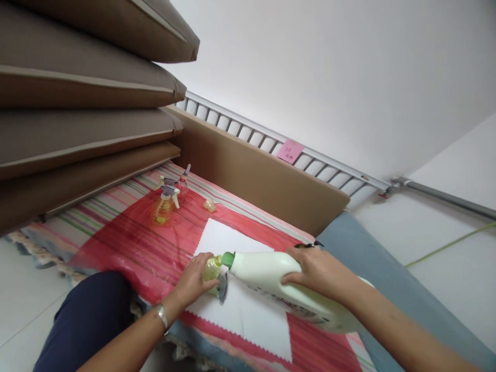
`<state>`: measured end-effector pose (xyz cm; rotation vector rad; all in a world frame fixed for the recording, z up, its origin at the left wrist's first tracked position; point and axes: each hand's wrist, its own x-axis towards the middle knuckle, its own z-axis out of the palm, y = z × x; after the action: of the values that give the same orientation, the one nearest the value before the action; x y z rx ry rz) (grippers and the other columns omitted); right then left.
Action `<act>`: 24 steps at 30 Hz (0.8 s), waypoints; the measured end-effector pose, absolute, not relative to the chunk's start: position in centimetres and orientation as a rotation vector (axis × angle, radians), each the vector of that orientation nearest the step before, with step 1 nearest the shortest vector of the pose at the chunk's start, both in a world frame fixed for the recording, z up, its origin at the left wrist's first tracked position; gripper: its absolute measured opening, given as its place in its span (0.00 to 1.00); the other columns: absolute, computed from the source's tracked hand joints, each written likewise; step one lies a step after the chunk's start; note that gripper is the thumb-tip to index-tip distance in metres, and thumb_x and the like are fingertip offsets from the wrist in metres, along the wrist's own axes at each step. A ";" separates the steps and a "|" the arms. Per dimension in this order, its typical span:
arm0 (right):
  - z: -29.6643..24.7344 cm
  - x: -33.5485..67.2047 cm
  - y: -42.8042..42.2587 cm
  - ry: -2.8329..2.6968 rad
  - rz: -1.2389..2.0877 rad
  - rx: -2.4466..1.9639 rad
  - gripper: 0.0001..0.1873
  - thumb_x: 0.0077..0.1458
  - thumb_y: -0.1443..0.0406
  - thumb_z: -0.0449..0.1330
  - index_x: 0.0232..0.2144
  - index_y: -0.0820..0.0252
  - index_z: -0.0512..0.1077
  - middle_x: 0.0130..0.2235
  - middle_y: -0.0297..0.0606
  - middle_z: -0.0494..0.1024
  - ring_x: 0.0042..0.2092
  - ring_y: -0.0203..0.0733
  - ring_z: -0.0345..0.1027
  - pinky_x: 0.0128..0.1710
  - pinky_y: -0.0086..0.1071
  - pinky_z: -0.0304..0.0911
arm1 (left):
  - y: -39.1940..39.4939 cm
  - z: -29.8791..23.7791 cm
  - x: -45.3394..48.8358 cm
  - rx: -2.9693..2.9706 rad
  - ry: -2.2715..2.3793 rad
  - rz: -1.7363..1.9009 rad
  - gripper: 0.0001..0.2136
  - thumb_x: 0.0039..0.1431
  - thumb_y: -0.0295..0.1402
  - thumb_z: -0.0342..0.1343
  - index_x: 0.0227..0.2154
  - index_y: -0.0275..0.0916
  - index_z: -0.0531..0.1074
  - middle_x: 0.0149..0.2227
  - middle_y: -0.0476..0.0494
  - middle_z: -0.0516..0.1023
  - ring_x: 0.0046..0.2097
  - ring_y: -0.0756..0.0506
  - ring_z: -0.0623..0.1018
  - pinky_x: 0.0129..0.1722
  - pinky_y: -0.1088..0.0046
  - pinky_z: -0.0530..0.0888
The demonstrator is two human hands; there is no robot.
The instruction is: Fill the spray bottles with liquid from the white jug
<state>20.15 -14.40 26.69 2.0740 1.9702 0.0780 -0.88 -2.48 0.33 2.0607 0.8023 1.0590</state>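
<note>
My right hand (312, 266) grips a large pale green detergent jug (263, 263), tilted nearly flat. Its green spout (228, 259) points left and meets the mouth of a small clear bottle (212, 268) with yellowish-green tint. Around that bottle the fingers of my left hand (191, 279) are closed. Just below the spout, by my left thumb, is a grey and white spray head (222, 287); I cannot tell whether it touches the hand. Beneath both hands lies a white sheet with zigzag edges (220, 237). How much liquid is flowing does not show.
Spray bottles, one yellow (163, 209) and one pink (182, 188), stand at the back left near a small clear cup-like piece (210, 205). Red plastic film (127, 232) covers the striped cloth. Brown cushions (85, 124) are stacked left; a brown board (248, 170) leans behind.
</note>
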 end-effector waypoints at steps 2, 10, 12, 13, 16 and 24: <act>25.8 20.6 -14.8 1.993 0.046 2.125 0.17 0.44 0.50 0.61 0.30 0.55 0.69 0.31 0.38 0.77 0.33 0.47 0.70 0.29 0.31 0.55 | -2.4 0.3 -1.0 2.053 0.798 1.063 0.28 0.43 0.38 0.63 0.49 0.40 0.62 0.48 0.39 0.71 0.50 0.38 0.70 0.50 0.57 0.66; 21.8 21.4 -16.5 1.986 -0.210 2.497 0.16 0.43 0.53 0.63 0.31 0.56 0.71 0.32 0.37 0.77 0.34 0.44 0.70 0.30 0.30 0.57 | -2.3 -0.3 -1.8 1.980 0.836 1.078 0.26 0.46 0.37 0.61 0.49 0.40 0.61 0.49 0.40 0.70 0.52 0.40 0.70 0.53 0.58 0.66; 21.4 22.0 -16.7 1.972 -0.274 2.644 0.15 0.43 0.54 0.62 0.30 0.57 0.71 0.31 0.36 0.77 0.33 0.43 0.69 0.30 0.29 0.57 | -2.2 -0.5 -1.8 1.972 0.845 1.077 0.26 0.46 0.36 0.61 0.49 0.41 0.61 0.49 0.40 0.70 0.52 0.40 0.70 0.53 0.57 0.66; 21.4 22.4 -16.7 1.952 -0.291 2.730 0.15 0.44 0.53 0.61 0.29 0.58 0.71 0.31 0.36 0.77 0.33 0.43 0.69 0.30 0.29 0.57 | -2.2 -0.5 -1.9 1.971 0.846 1.075 0.25 0.46 0.36 0.61 0.48 0.41 0.61 0.49 0.41 0.71 0.52 0.40 0.70 0.53 0.57 0.66; 21.1 24.1 -16.4 1.835 -0.247 3.018 0.17 0.45 0.51 0.59 0.27 0.60 0.70 0.29 0.37 0.76 0.31 0.43 0.68 0.28 0.31 0.57 | -2.1 -0.7 -1.9 1.975 0.841 1.066 0.25 0.47 0.36 0.60 0.49 0.42 0.61 0.49 0.41 0.70 0.52 0.40 0.70 0.53 0.56 0.66; 15.1 26.6 -11.9 1.682 -0.299 3.742 0.25 0.46 0.47 0.54 0.35 0.64 0.67 0.27 0.40 0.75 0.26 0.43 0.68 0.24 0.32 0.61 | -1.9 -1.2 -2.0 1.972 0.870 1.088 0.27 0.46 0.37 0.61 0.50 0.41 0.60 0.50 0.38 0.71 0.53 0.37 0.70 0.53 0.53 0.66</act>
<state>26.61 -11.88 15.06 3.7419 1.6824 -0.2986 -2.02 -1.93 -1.20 1.9724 0.8704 1.0882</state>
